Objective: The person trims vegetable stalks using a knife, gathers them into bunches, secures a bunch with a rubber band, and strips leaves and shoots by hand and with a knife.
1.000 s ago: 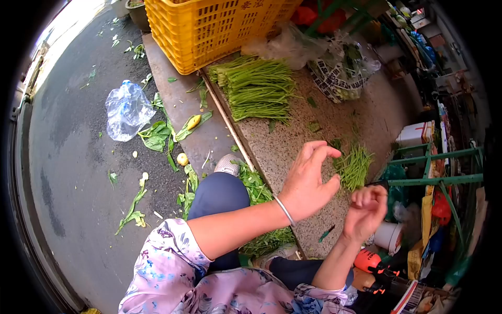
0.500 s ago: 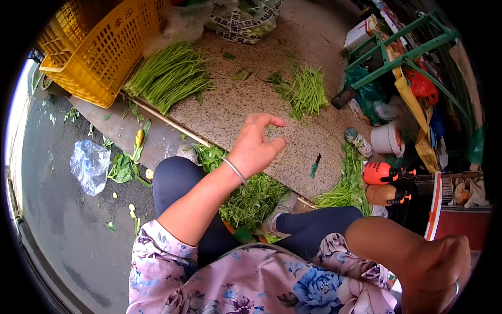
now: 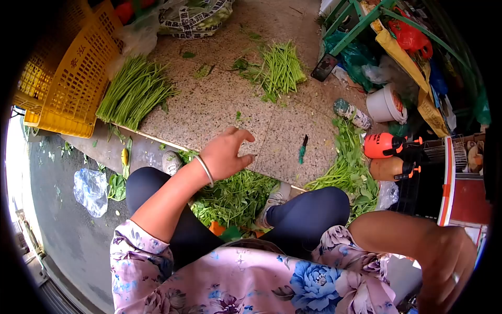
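My left hand (image 3: pixel 226 152), with a bracelet at the wrist, hovers above the near edge of the speckled stone slab (image 3: pixel 209 112). Its thumb and fingers are apart and hold nothing. Below it, between my knees, lies a heap of leafy greens (image 3: pixel 235 196). A small knife (image 3: pixel 303 150) with a green handle rests on the slab, to the right of that hand. My right hand (image 3: pixel 449 261), wearing a ring, is bent downward at the lower right, away from the vegetables; its fingertips are hidden. Two bundles of green stems, one larger (image 3: pixel 137 91) and one smaller (image 3: pixel 284 68), lie farther back.
A yellow crate (image 3: pixel 78 78) stands at the left and a printed bag (image 3: pixel 193 21) at the back. On the right are more greens (image 3: pixel 348 172), a phone (image 3: pixel 324 68), a white bucket (image 3: pixel 384 104), a red spray bottle (image 3: pixel 380 145) and a green metal frame (image 3: pixel 348 34).
The camera view has shifted, so the crate and bundles appear farther left. My left hand has drawn back toward me and left, still empty. My right hand stays at the lower right.
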A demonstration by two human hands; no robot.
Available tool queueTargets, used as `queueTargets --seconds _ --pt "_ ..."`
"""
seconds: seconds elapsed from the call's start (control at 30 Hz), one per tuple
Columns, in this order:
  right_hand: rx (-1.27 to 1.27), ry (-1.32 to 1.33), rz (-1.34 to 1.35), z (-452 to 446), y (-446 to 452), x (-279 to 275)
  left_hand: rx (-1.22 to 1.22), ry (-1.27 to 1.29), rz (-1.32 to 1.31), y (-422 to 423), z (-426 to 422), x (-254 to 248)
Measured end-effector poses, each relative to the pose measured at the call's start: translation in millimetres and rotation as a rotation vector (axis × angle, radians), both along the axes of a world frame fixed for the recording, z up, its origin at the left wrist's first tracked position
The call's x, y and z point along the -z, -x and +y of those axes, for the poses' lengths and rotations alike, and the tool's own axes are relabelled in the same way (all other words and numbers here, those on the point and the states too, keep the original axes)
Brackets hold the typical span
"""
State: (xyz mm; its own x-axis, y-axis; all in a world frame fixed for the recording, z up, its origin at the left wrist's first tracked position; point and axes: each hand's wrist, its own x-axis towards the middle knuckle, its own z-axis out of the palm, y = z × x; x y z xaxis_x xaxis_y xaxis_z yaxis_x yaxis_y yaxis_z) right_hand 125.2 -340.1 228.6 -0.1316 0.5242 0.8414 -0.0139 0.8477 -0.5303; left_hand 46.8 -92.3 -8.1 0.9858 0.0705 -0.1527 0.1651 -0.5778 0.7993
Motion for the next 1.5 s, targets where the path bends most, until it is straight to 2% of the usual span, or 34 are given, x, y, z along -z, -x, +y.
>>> queueTargets --seconds 0.03,0.07,0.1,0.13,0.17,0.2,0.27,0.3,0.33,0.4,0.43,0.47,0.5,0.53,0.57,0.63,0.67,0.73,0.77,0.83,0.9,0.97,1.0,1.1,1.17,1.23,1.27,1.3,1.37,1.43,1.5 --pt "-0.131 0.052 0.087 -4 -25 16 0.25 -0.105 0.008 -3 0 0" --pt "0.149 0.188 0.065 -4 -56 33 0.409 -0.21 0.049 -5 0 -3" --pt "0.37 0.288 0.219 9 -88 64 0.57 -0.32 0.085 -11 2 -8" --pt "0.579 0.41 0.405 21 -120 95 0.674 -0.382 0.244 -22 2 -15" --pt "0.742 0.521 0.6 34 -152 127 0.714 -0.375 0.338 -35 4 -14" --pt "1.075 0.862 0.599 43 -188 171 0.706 -0.36 0.369 -47 9 -3" --pt "1.333 1.367 0.493 54 -240 264 0.687 -0.365 0.4 -79 29 34" --pt "1.345 1.516 0.433 50 -268 312 0.678 -0.385 0.406 -98 44 54" --pt "1.348 1.507 0.447 48 -293 354 0.581 -0.375 0.406 -116 57 72" --pt "1.543 1.539 0.025 55 -338 415 0.226 -0.174 0.373 -152 82 136" --pt "1.537 1.54 0.056 71 -361 428 0.006 -0.048 0.391 -182 93 168" --pt "1.579 1.612 -0.057 88 -370 423 0.014 -0.05 0.409 -199 93 188" --pt "1.619 1.681 -0.18 102 -375 417 -0.145 0.02 0.315 -212 89 203" --pt "1.689 1.653 -0.258 112 -386 421 -0.304 0.086 0.22 -227 85 216" --pt "1.757 1.623 -0.334 119 -396 425 -0.294 0.083 0.236 -243 79 225" --pt "1.617 1.702 -0.288 131 -413 420 -0.401 0.035 -0.058 -273 63 241" --pt "1.603 1.719 -0.269 138 -419 423 -0.394 0.028 -0.037 -287 55 248" --pt "1.518 1.745 -0.316 145 -428 437 -0.512 0.114 -0.173 -314 38 253" --pt "1.51 1.758 -0.294 146 -430 446 -0.501 0.106 -0.157 -323 30 252" --pt "1.389 1.634 -0.253 145 -436 466 -0.56 0.206 0.105 -337 19 236" --pt "1.424 1.551 -0.245 141 -432 474 -0.535 0.15 0.088 -341 12 245" --pt "1.255 1.581 -0.281 136 -417 460 -0.544 0.403 0.102 -339 -4 237" --pt "1.251 1.515 -0.257 136 -407 463 -0.477 0.403 0.124 -337 -4 243" --pt "1.147 1.514 -0.337 128 -376 454 -0.53 0.415 0.128 -306 -30 253" --pt "1.134 1.547 -0.349 124 -340 442 -0.614 0.532 0.235 -276 -49 246" --pt "1.017 1.504 -0.459 115 -311 439 -0.683 0.585 0.204 -241 -70 243" --pt "1.003 1.504 -0.455 111 -300 435 -0.665 0.525 0.189 -224 -77 240" --pt "0.961 1.493 -0.411 105 -292 429 -0.645 0.471 0.174 -212 -82 235" --pt "0.921 1.484 -0.379 93 -290 429 -0.669 0.551 0.225 -203 -84 228" --pt "0.946 1.311 0.005 87 -301 444 -0.72 0.77 0.294 -201 -77 228" --pt "1.042 1.268 0.047 86 -315 446 -0.692 0.83 0.378 -200 -66 224"
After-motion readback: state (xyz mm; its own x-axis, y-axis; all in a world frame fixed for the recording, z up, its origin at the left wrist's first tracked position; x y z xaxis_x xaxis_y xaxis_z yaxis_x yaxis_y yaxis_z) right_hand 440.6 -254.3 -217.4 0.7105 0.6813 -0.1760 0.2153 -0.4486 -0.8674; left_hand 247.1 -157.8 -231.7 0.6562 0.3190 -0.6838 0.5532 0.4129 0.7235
